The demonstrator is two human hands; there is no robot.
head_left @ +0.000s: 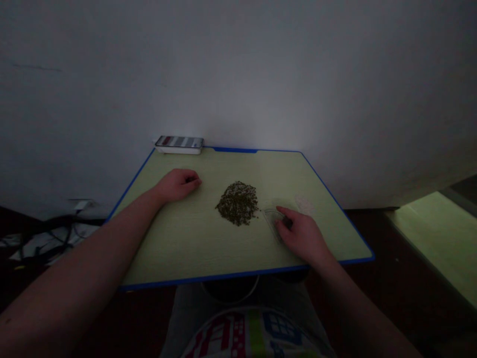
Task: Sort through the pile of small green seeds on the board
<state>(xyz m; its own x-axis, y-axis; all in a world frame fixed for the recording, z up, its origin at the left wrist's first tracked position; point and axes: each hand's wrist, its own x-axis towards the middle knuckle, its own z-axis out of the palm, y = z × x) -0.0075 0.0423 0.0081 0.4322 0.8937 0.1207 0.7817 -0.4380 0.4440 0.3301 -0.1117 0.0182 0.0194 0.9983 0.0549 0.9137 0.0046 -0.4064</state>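
Pale table (179, 248), toward its right edge: steady the clear dish (272, 223); right grip (301, 233) half-curled, left grip (177, 185) loosely curled, holds unclear.

A loose heap of mixed grains (237, 205) beside a clear dish (271, 215).
The low, roughly round heap mingles dark green and whitish bits mid-tabletop (194, 248), a few strays at its edges; the see-through, curved-rimmed dish sits just right of it, partly hidden by the right hand (301, 234); beyond that hand lies a faint, pale patch of grains (304, 204).
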